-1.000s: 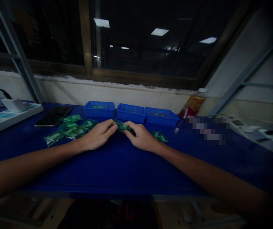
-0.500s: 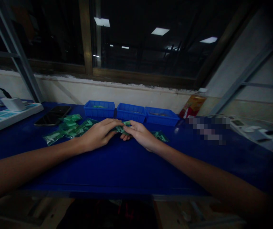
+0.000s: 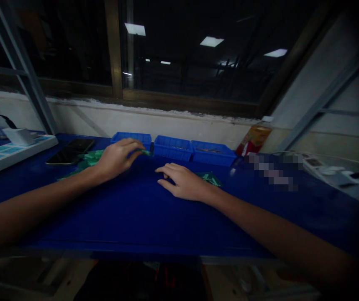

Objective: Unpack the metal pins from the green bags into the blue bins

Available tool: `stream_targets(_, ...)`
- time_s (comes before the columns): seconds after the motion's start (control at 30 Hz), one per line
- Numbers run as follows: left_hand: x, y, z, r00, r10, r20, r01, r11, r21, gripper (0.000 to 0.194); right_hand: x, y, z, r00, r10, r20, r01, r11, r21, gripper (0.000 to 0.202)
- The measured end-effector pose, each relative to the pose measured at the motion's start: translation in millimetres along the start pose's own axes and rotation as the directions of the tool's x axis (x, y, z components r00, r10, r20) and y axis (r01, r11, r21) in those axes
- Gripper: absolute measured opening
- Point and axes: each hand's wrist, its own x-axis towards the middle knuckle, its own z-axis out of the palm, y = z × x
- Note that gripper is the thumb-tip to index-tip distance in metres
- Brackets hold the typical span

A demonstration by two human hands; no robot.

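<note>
My left hand [image 3: 118, 156] is raised over the left part of the blue table, its fingers pinching a small green plastic bag [image 3: 147, 153] in front of the left blue bin. Under and behind my left wrist lies a pile of green bags [image 3: 90, 158], partly hidden by the arm. My right hand [image 3: 179, 179] is low over the middle of the table, thumb and fingers apart and nothing between them. Just beyond my right wrist, a green bag with small pale pieces [image 3: 211, 179] lies on the table.
Along the wall stand three blue bins: left [image 3: 135, 137], middle [image 3: 172, 148] and right [image 3: 214, 154]. A phone [image 3: 70, 151] and a white power strip [image 3: 16, 152] lie at the left. A bottle with an orange label [image 3: 255, 138] stands behind at the right, near cables and a white device [image 3: 333, 171].
My hands, together on the green bag before, have parted. The left has moved left and up with the bag; the right has let go and dropped slightly toward me.
</note>
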Motion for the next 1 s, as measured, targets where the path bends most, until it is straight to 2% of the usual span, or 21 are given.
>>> stream_targets(0.07, 4, -16, -8.1, 0.988, -0.083, -0.127, 0.095, 0.991, 0.091, 0.024, -1, -2, -2, 0.999, -0.039, 0.031, 0.040, 0.998, -0.042, 0.031)
stream_targets(0.13, 7, -31, -15.2, 0.965, -0.163, -0.206, 0.193, 0.971, 0.137, 0.025, -1, -3, -3, 0.997, -0.056, 0.054, 0.059, 0.996, -0.064, 0.030)
stream_targets(0.23, 6, -51, -20.1, 0.929, -0.256, -0.267, 0.307, 0.937, 0.168, 0.029, -1, -2, -4, 0.996, -0.063, 0.065, 0.068, 0.994, -0.085, 0.029)
stream_targets(0.33, 2, -66, -16.0, 0.909, -0.302, -0.287, 0.370, 0.903, 0.221, 0.032, -1, -1, -3, 0.995, -0.065, 0.070, 0.072, 0.992, -0.102, 0.029)
stream_targets(0.4, 0, -73, -10.1, 0.920, -0.324, -0.220, 0.377, 0.885, 0.273, 0.033, 0, -1, -2, 0.995, -0.065, 0.073, 0.072, 0.992, -0.101, 0.029)
stream_targets(0.5, -2, -79, -2.6, 0.944, -0.329, -0.002, 0.313, 0.896, 0.315, 0.036, 0, -2, -2, 0.995, -0.062, 0.074, 0.068, 0.994, -0.091, 0.029)
stream_targets(0.57, -1, -80, -0.3, 0.938, -0.335, 0.092, 0.292, 0.903, 0.316, 0.038, 0, -3, -3, 0.995, -0.060, 0.077, 0.066, 0.994, -0.086, 0.028)
stream_targets(0.67, -1, -78, 1.2, 0.920, -0.352, 0.171, 0.279, 0.897, 0.343, 0.039, 0, -3, -4, 0.995, -0.058, 0.077, 0.064, 0.995, -0.073, 0.027)
stream_targets(0.77, -3, -75, 5.0, 0.928, -0.284, 0.240, 0.182, 0.910, 0.373, 0.042, -1, -2, -3, 0.996, -0.056, 0.068, 0.060, 0.996, -0.063, 0.028)
stream_targets(0.87, -6, -73, 12.1, 0.939, -0.231, 0.253, 0.126, 0.920, 0.371, 0.049, -2, -1, -3, 0.996, -0.057, 0.071, 0.063, 0.995, -0.079, 0.028)
stream_targets(1.0, -10, -69, 18.7, 0.939, -0.233, 0.252, 0.139, 0.930, 0.341, 0.054, -2, -2, -4, 0.995, -0.063, 0.083, 0.071, 0.993, -0.092, 0.028)
